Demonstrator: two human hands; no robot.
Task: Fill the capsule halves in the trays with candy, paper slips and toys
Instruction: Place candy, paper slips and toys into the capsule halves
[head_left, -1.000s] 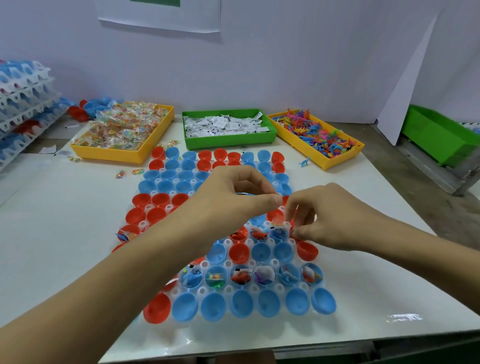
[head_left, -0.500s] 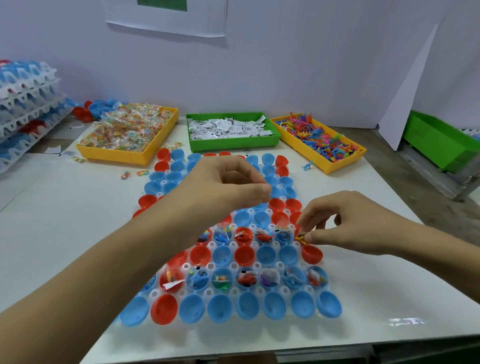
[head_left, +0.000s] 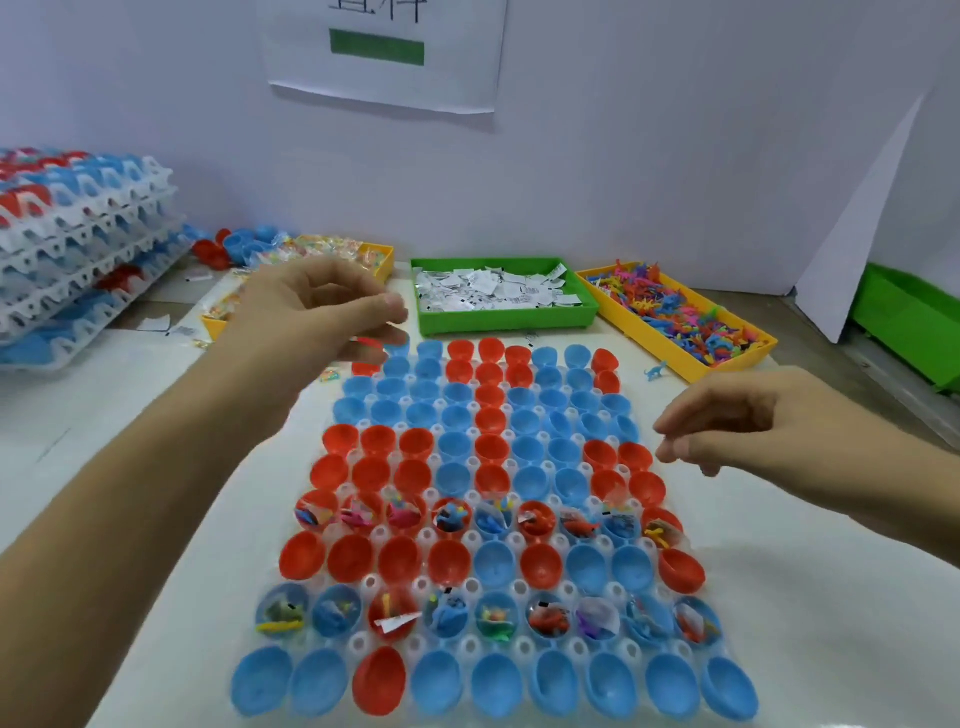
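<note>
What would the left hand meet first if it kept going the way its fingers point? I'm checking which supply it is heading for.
Probably the green plastic bin of white paper slips; the left hand points right at it, though depth is unclear.

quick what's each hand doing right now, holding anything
left hand: raised over the far end of the capsule tray, fingers curled toward thumb; cannot tell if it holds anything.
right hand: fingers loosely curled over the tray's right side, nothing visible in it.

White table (head_left: 130, 467), clear capsule tray (head_left: 483, 525), yellow candy bin (head_left: 382, 260), green slip bin (head_left: 504, 317), yellow toy bin (head_left: 727, 358), stacked trays (head_left: 78, 270)
</note>
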